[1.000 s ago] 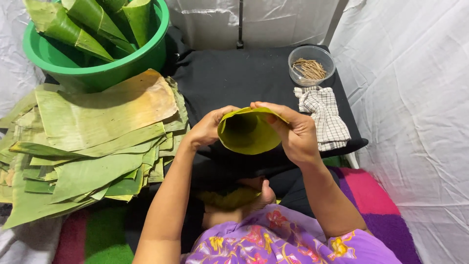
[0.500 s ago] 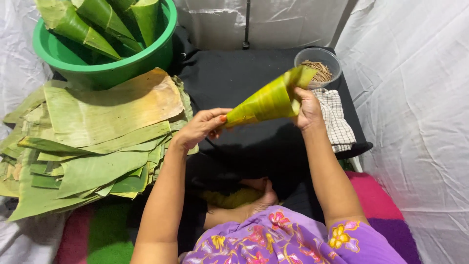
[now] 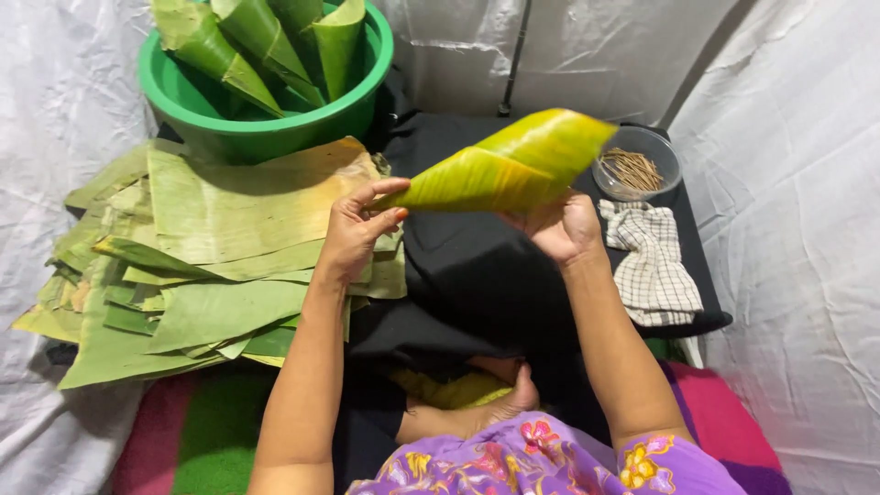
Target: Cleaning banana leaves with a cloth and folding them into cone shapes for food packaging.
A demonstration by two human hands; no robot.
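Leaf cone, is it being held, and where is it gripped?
Yes. The left hand pinches the leaf cone at its pointed tip; the right hand holds its wide end from beneath.

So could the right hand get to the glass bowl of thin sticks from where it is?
Probably yes: the glass bowl of sticks sits just beyond the right hand with nothing between them, though that hand would first have to let go of the leaf cone.
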